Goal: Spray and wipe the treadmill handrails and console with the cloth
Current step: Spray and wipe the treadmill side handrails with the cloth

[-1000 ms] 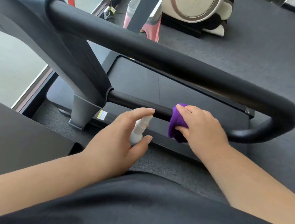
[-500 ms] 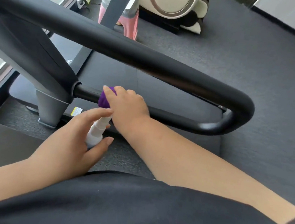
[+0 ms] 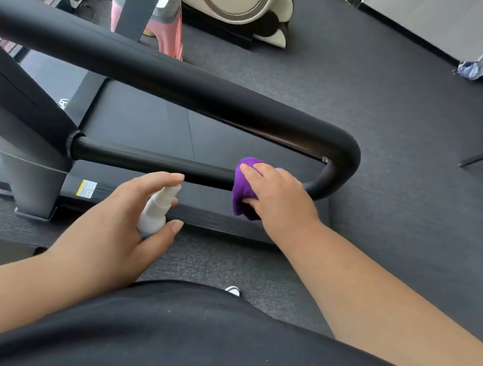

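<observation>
the right hand grips a bunched purple cloth and presses it against the lower handrail bar, close to where that bar curves up into the thicker upper handrail; the fingers curl over the top of the cloth and the cloth wraps the bar, hanging a little below it; the left hand holds a small white spray bottle, fingers curled round its body, forefinger stretched above the nozzle, thumb on the near side; the nozzle points toward the lower bar and sits just beside it, not touching; the bottle is to the left of the cloth, apart from it; beneath the rails lies the black treadmill deck on dark carpet; a pink stool stands beyond the upper rail.
</observation>
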Tool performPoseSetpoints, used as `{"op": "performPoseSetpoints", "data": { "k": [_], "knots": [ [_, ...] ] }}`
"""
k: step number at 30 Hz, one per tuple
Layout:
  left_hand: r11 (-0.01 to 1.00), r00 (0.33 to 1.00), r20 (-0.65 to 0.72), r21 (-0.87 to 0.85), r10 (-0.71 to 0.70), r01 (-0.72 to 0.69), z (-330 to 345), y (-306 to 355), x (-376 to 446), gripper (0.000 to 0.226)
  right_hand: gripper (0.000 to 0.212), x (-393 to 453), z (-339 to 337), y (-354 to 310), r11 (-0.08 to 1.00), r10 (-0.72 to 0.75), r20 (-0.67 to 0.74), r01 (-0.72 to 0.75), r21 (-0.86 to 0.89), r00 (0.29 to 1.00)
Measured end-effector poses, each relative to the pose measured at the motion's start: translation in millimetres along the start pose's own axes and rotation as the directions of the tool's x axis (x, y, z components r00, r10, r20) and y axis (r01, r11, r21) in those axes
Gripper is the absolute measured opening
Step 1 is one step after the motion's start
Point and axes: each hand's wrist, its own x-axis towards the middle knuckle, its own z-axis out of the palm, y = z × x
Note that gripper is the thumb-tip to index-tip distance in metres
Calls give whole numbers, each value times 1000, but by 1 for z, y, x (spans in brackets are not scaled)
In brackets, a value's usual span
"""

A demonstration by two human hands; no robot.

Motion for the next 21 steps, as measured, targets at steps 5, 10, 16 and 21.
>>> {"op": "performPoseSetpoints", "data": {
  "k": [5,10,16,21],
  "knots": [
    [1000,1000,15,17,18,-18,-1,4,-3,71,66,-12,-16,15,943,-37,101,68,-326,994],
    [1000,1000,12,8,19,-20,-2,4,-6,70,52,-15,-37,7,895,27,180,56,-443,983],
    [1000,1000,-8,-20,-10,9,-4,0,-12,71,43,-10,-8,1,987,44,-4,-44,-153,999],
    [1000,1000,-19,-15,-25,25,-10,-3,-20,70,63,3,4,-22,992,50,-55,-56,-113,997]
  ]
}}
